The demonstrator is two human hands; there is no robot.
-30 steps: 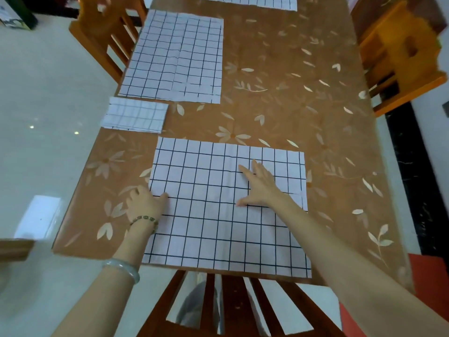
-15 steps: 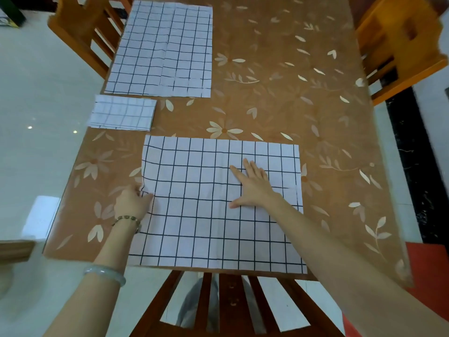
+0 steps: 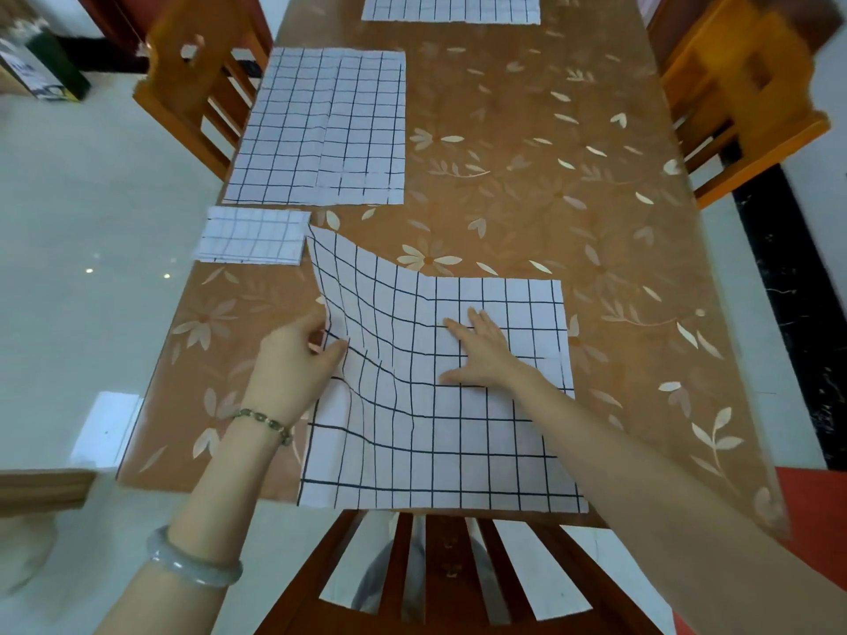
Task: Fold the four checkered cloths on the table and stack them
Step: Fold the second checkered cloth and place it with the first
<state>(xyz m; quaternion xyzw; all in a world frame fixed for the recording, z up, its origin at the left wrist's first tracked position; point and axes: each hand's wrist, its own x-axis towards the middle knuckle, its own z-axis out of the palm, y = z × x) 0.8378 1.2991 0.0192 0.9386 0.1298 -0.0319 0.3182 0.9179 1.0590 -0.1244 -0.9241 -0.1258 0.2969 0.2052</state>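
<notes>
Floor [image 3: 68, 313], far left: dark box [image 3: 55, 71] near the top corner. Left chair [image 3: 192, 71] stands against the left side of the table [image 3: 527, 199]. The table top is brown and glossy, with a flower print.

My left arm: pale bangle [image 3: 192, 566] on the forearm, bead bracelet [image 3: 266, 421] at the wrist. Left hand [image 3: 298, 355] is grasping the near cloth [image 3: 435, 442], with its left edge pinched between thumb and fingers. That edge is off the table. The far-left corner stands raised and the grid lines bow around the grip.

Folded cloth [image 3: 254, 236]: small rectangle at the table's left edge, just beside the raised corner. Can't tell if they touch.

Second cloth [image 3: 321, 126]: beyond the folded one, flat and unfolded, with lengthwise creases showing. Its near edge sits just past the folded cloth.

Far cloth [image 3: 451, 6]: flat at the far end, cut off by the frame top.

Near chair [image 3: 435, 579]: pushed in under the near cloth, back slats visible.

Right hand [image 3: 481, 355]: released, palm down, fingers straight and spread. It presses the middle of the near cloth onto the table. The cloth's right half lies flat, and its near edge runs along the table's near edge.

Right chair [image 3: 742, 98]: lighter wood, at the table's right side. Red surface [image 3: 816, 520] at lower right.
</notes>
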